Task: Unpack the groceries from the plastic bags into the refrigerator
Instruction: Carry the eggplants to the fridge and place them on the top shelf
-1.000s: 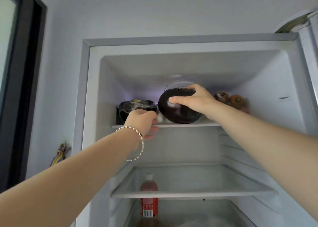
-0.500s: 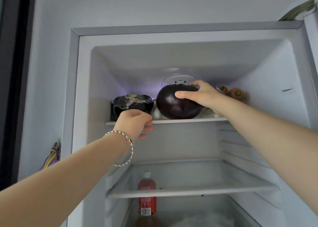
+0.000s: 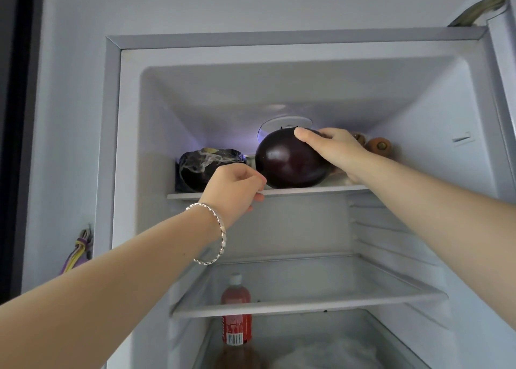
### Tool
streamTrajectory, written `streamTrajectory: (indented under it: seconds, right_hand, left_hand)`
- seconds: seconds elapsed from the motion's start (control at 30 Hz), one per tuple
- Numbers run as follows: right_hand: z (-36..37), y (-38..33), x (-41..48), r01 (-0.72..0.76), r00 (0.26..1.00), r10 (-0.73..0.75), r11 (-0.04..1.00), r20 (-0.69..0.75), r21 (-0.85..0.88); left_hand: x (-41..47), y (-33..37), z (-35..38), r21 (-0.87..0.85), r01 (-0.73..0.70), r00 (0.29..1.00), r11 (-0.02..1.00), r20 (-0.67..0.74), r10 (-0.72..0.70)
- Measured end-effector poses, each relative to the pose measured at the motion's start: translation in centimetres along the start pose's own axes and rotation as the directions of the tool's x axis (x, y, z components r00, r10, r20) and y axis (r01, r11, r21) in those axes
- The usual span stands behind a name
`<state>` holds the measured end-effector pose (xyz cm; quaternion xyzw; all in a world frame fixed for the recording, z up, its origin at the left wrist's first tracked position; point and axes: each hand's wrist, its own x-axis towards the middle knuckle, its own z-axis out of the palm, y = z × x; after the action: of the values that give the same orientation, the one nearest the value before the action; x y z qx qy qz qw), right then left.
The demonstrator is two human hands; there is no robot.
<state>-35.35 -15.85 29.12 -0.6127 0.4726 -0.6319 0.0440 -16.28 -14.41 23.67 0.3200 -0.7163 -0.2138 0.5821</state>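
Shelf (image 3: 307,190) bears eggplant (image 3: 287,162); right hand (image 3: 335,150) grips.

the right hand (image 3: 335,150) hid the right side of the eggplant (image 3: 287,159) and part of the carrots (image 3: 378,146) behind it. the left hand (image 3: 234,189) covered part of the wrapped dark item (image 3: 199,163); its fingertips were out of view. the label on the bottle (image 3: 236,298) was unreadable.
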Motion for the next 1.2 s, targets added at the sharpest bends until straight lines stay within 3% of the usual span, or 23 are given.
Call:
streamTrajectory:
  seconds: [0.17, 0.27, 0.37, 0.57, 0.63, 0.77, 0.8, 0.9, 1.0, 1.1, 1.2]
  right_hand:
    - [1.1, 0.1, -2.2, 0.086, 0.96, -0.154, 0.957, -0.234, -0.275]
    - [1.8, 0.4, -3.4, 0.125, 0.925, -0.28, 0.864, -0.259, -0.488]
    - [2.4, 0.8, -4.3, 0.193, 0.915, -0.344, 0.832, -0.21, -0.521]
    - [2.8, 0.8, -4.9, 0.129, 0.959, -0.233, 0.863, -0.159, -0.489]
    - [3.2, 0.8, -5.7, 0.146, 0.94, -0.286, 0.832, -0.188, -0.535]
    - [4.5, 2.2, -10.0, 0.528, 0.743, -0.661, 0.678, -0.109, -0.511]
    - [5.0, 3.2, -11.8, 0.586, 0.751, -0.66, 0.68, -0.021, -0.441]
    - [6.3, 6.1, -16.7, 0.5, 0.864, -0.42, 0.786, 0.279, -0.363]
    - [8.1, 9.5, -20.4, 0.443, 0.829, -0.124, 0.742, 0.546, -0.504]
    - [10.2, 13.0, -21.9, 0.339, 0.764, 0.143, 0.74, 0.629, -0.581]
    - [12.7, 16.4, -21.1, 0.126, 0.752, 0.269, 0.837, 0.602, -0.532]
  left_hand:
    - [-0.5, -1.2, 0.4, 0.007, 0.011, 1.0, 1.0, 0.005, -0.011]
    - [-1.1, -2.4, 0.5, 0.01, 0.002, 1.0, 1.0, 0.001, -0.002]
    - [-1.5, -3.5, 0.5, -0.009, 0.027, 1.0, 1.0, 0.003, -0.027]
    - [-1.9, -5.1, 0.3, -0.039, 0.082, 0.997, 0.996, -0.007, -0.082]
    - [-2.1, -5.5, 0.3, -0.021, 0.079, 0.997, 0.997, -0.004, -0.079]
    - [-3.3, -7.9, 0.0, 0.049, 0.13, 0.99, 0.99, -0.059, -0.127]
    - [-4.0, -9.1, 0.0, 0.064, 0.186, 0.981, 0.981, -0.063, -0.182]
    - [-6.0, -11.9, 0.2, 0.045, 0.389, 0.921, 0.92, -0.046, -0.387]
    - [-7.4, -13.5, 0.9, 0.009, 0.408, 0.906, 0.913, -0.126, -0.403]
    - [-9.3, -14.0, 1.6, 0.157, 0.161, 0.967, 0.974, -0.223, -0.124]
    - [-11.7, -15.2, 1.7, 0.388, -0.2, 0.971, 0.9, -0.044, 0.235]
